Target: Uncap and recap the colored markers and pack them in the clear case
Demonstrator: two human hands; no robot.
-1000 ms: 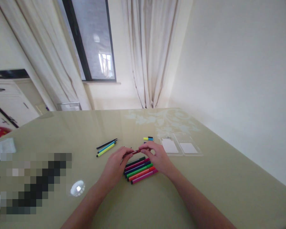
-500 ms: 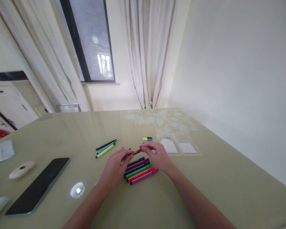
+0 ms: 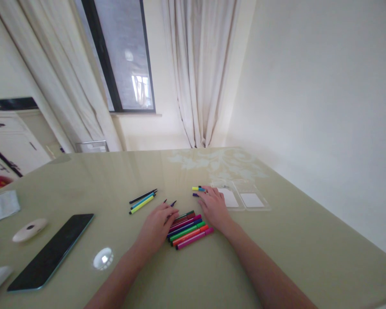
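Note:
My left hand (image 3: 157,222) rests on the table with its fingers curled together at the left ends of a dark green marker (image 3: 189,213) and a brown marker (image 3: 191,216); what is under the fingers is hidden. Two dark pen tips stick out beyond its knuckles, one of them purple (image 3: 173,203). My right hand (image 3: 214,207) reaches forward with fingers stretched out and apart, the fingertips at a dark purple cap (image 3: 195,195) and beside the yellow cap (image 3: 196,189). Between the hands lie magenta, blue, green (image 3: 188,231), orange and pink (image 3: 194,238) markers in a row.
Uncapped black, blue and yellow (image 3: 142,204) markers lie left of the hands. A clear open case (image 3: 266,205) with white cards lies to the right. A black tablet-like device (image 3: 51,253), a pale oval mouse-like object (image 3: 30,230) and a paper (image 3: 2,207) are on the left.
My hands have come apart from the brown marker they both held, which now lies in the row. The left hand has lowered; the right has moved forward to the caps.

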